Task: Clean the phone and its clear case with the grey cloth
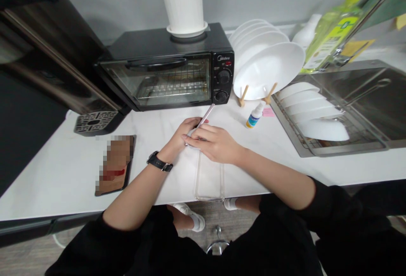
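Note:
A slim pinkish phone (207,115) is held nearly edge-on above the counter. My left hand (187,131), with a black watch on its wrist, grips it from the left side. Closed over the near part of the phone, my right hand (217,141) presses a white cloth (190,133) against it; most of the cloth is hidden by fingers. Below my hands a clear phone case (209,178) lies flat at the counter's front edge. A small white spray bottle (254,116) with a blue and yellow label stands to the right.
Behind is a black toaster oven (168,81) with a white pot (184,1) on top. White plates (269,70) stand in a wooden rack beside the sink (301,149), which holds white bowls (323,128). A dark-edged device (128,166) with a blurred screen lies left.

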{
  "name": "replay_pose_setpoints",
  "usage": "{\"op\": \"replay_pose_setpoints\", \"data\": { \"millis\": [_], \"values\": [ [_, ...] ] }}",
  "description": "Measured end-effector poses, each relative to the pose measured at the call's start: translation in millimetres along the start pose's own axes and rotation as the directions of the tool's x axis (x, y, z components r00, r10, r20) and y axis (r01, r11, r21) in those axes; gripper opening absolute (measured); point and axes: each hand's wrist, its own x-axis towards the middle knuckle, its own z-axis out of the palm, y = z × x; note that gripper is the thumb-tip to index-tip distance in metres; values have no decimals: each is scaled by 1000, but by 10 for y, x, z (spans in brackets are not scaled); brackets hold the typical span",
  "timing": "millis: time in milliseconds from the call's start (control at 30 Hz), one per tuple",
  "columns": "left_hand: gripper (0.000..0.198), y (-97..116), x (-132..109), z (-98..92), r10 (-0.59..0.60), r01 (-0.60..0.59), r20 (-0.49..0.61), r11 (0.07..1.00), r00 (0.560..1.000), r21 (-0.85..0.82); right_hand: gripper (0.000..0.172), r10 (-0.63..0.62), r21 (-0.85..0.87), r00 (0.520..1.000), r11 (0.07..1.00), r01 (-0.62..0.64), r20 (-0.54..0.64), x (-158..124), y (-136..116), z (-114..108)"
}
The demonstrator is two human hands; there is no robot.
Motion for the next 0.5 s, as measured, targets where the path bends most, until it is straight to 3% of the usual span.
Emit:
{"op": "replay_pose_setpoints", "data": {
  "millis": [100, 200, 267, 367, 500],
  "values": [
    [28, -14, -7, -15, 82, -84, 52, 996, 995, 30, 39, -35, -22, 999, 999, 35, -5, 11, -12, 14],
    [15, -31, 7, 48, -15, 15, -3, 998, 1000, -67, 39, -6, -35, 997, 999, 3, -83, -12, 43, 1],
    [6, -21, 16, 102, -125, 121, -16, 981, 992, -153, 42, 91, -21, 985, 995, -95, -149, -45, 112, -15],
    [18, 47, 13, 155, -209, 209, 21, 957, 978, -201, 50, 266, -10, 930, 961, -278, -256, -100, 233, -45],
    [15, 157, 2, 169, -255, 257, 37, 947, 966, -193, 52, 401, -6, 844, 902, -431, -358, -137, 346, -89]
  ]
}}
